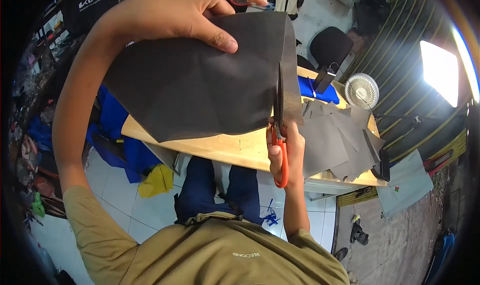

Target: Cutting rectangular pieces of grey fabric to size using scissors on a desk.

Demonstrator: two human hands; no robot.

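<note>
Our right hand (pixel 294 152) grips red-handled scissors (pixel 278 129), blades pointing away near the right side of the black sheet (pixel 200 87), whose far edge our left hand (pixel 192 11) holds above the tabletop (pixel 235 151).

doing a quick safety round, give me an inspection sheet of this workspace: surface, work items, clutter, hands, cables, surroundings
surface: pale wooden table, partly covered
work items: dark sheet held up, red-handled scissors at its right part, pile of dark pieces on the table's right
clutter: blue cloth on the table; blue scraps and yellow cloth below table level
hands: left hand grips the sheet's far edge, thumb on the near face; right hand holds the scissors, fingers at the handles
cables: none I can make out for certain
surroundings: white fan, lit lamp, black chair, tiled floor
</note>
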